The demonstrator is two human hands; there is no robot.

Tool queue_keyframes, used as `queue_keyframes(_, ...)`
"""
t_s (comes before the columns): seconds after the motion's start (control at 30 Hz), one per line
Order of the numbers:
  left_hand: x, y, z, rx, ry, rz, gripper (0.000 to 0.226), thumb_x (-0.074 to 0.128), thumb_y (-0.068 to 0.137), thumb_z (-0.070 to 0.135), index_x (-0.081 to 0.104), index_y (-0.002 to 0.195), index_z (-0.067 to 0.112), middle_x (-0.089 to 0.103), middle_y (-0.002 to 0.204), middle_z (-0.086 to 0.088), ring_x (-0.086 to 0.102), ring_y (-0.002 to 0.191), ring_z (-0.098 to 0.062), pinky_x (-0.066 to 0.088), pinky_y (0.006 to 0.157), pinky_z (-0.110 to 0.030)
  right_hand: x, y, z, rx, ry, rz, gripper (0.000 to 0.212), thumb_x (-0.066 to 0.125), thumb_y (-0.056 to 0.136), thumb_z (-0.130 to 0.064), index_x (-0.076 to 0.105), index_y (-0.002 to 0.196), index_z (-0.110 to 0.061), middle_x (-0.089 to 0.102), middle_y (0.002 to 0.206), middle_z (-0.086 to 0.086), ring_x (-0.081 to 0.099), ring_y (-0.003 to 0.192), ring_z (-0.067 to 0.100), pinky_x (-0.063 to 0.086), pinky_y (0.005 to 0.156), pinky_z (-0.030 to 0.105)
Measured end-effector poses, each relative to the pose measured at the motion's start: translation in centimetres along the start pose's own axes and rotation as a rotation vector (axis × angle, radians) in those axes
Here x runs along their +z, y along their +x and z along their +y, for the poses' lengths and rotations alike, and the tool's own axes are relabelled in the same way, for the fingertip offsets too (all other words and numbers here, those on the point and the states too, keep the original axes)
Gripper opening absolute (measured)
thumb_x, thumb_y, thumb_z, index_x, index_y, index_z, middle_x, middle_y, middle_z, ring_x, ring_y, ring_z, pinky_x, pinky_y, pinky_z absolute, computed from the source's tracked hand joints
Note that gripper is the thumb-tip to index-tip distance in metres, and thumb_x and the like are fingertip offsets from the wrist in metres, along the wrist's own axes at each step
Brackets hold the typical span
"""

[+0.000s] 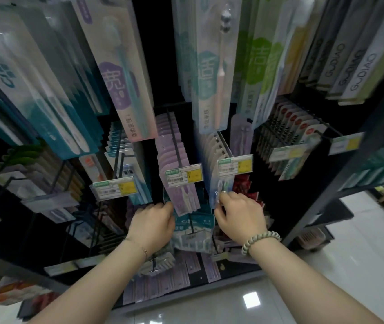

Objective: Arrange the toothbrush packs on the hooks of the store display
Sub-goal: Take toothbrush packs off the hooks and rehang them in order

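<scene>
Left grip [154, 222] holds the hanging lilac toothbrush pack [184, 199] by its edge; right grip [240, 216] pinches the neighbouring clear pack [215, 183].

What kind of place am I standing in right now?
Most likely a shop's dental-care aisle: toothbrush packs hang in rows on metal hooks, most hooks carry a green-and-yellow price tag at the front, and a glossy tiled floor runs alongside.

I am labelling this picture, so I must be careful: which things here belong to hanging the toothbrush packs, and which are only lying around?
Part of the job: right hand pinching the clear pack; left hand at the purple pack, grip unclear; hook above it.
Only lying around: price tag; bead bracelet; tiled floor.
</scene>
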State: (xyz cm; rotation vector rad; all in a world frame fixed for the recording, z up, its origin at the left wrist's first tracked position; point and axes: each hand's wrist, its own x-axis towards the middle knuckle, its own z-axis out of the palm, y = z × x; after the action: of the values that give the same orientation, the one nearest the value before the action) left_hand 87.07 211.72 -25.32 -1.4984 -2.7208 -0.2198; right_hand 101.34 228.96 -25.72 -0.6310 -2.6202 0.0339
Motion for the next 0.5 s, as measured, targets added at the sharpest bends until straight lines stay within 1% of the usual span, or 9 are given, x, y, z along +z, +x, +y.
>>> queue_keyframes(0.07,0.2,0.4,1.5,0.023,-0.012,-0.011,0.02,0.039,0.099,0.033,0.052,0.102,0.018,0.06,0.095,0.0,0.059,0.091,-0.025,0.034,0.066,-0.033,-0.2,-0.1,0.8,0.002,-0.002,0.011,0.017,0.072,0.073,-0.026,0.057,0.067,-0.018,0.055,0.058,-0.003,0.055,0.05,0.019,0.027,0.042,0.022)
queue_keyframes(0.13,0.3,1.0,3.2,0.035,-0.013,-0.021,0.021,0.038,0.1,0.033,0.052,0.105,0.018,0.061,0.1,0.0,0.059,0.096,-0.025,0.036,0.069,-0.034,-0.4,-0.1,1.9,-0.003,-0.003,0.018,0.02,0.073,0.071,-0.025,0.055,0.065,-0.018,0.054,0.057,-0.003,0.054,0.049,0.019,0.026,0.042,0.022)
queue_keyframes(0.2,0.6,1.6,5.0,0.04,-0.027,-0.039,0.022,0.038,0.1,0.033,0.052,0.11,0.019,0.062,0.103,0.0,0.059,0.098,-0.025,0.038,0.072,-0.034,-0.3,-0.2,3.3,-0.02,0.0,0.013,0.018,0.072,0.07,-0.026,0.056,0.067,-0.018,0.054,0.058,-0.002,0.055,0.051,0.02,0.03,0.042,0.023)
queue_keyframes(0.3,1.2,2.6,7.9,0.043,-0.09,-0.056,0.021,0.038,0.1,0.033,0.05,0.109,0.02,0.062,0.103,0.0,0.06,0.092,-0.024,0.043,0.07,-0.034,0.1,0.0,5.7,-0.052,-0.013,-0.025,0.016,0.069,0.071,-0.028,0.057,0.069,-0.018,0.055,0.06,-0.002,0.057,0.054,0.021,0.04,0.043,0.027)
queue_keyframes(0.37,1.8,3.3,10.1,0.031,-0.125,-0.078,0.02,0.038,0.1,0.034,0.049,0.11,0.02,0.06,0.103,0.0,0.059,0.093,-0.023,0.043,0.068,-0.034,0.3,0.3,7.3,-0.075,-0.02,-0.052,0.015,0.068,0.071,-0.029,0.057,0.069,-0.019,0.056,0.061,-0.001,0.058,0.055,0.021,0.042,0.044,0.028)
queue_keyframes(0.43,2.5,4.4,12.4,0.01,-0.163,-0.106,0.02,0.039,0.099,0.033,0.049,0.111,0.02,0.059,0.105,-0.001,0.058,0.096,-0.024,0.044,0.07,-0.034,0.2,0.7,9.1,-0.087,-0.018,-0.092,0.013,0.066,0.072,-0.03,0.058,0.069,-0.02,0.058,0.063,-0.002,0.059,0.057,0.02,0.043,0.044,0.028)
queue_keyframes(0.5,3.2,5.6,14.5,-0.028,-0.21,-0.119,0.019,0.041,0.098,0.031,0.049,0.11,0.018,0.06,0.106,-0.003,0.06,0.095,-0.026,0.049,0.073,-0.036,0.1,1.1,11.1,-0.106,-0.019,-0.113,0.013,0.065,0.071,-0.03,0.058,0.068,-0.02,0.058,0.062,-0.003,0.058,0.056,0.019,0.042,0.043,0.028)
